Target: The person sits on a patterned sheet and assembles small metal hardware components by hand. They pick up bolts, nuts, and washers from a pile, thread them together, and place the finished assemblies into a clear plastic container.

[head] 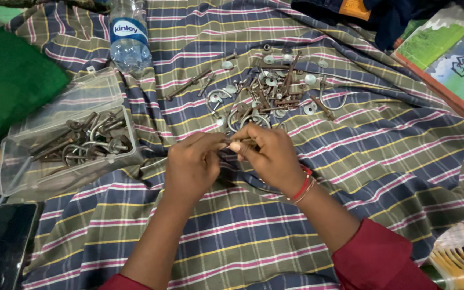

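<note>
Both hands meet over the plaid cloth (pixel 253 225) — your left hand (pixel 191 166) and right hand (pixel 269 156) pinch one small rusty bolt (pixel 241 142) between fingertips. Stiff, light, gritty — I'd hold the shank. The loose pile (pixel 275 88) lies just beyond.

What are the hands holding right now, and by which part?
Both hands, left hand and right hand, pinch a small rusty bolt between their fingertips, one at each end; finer detail is hidden.
</note>
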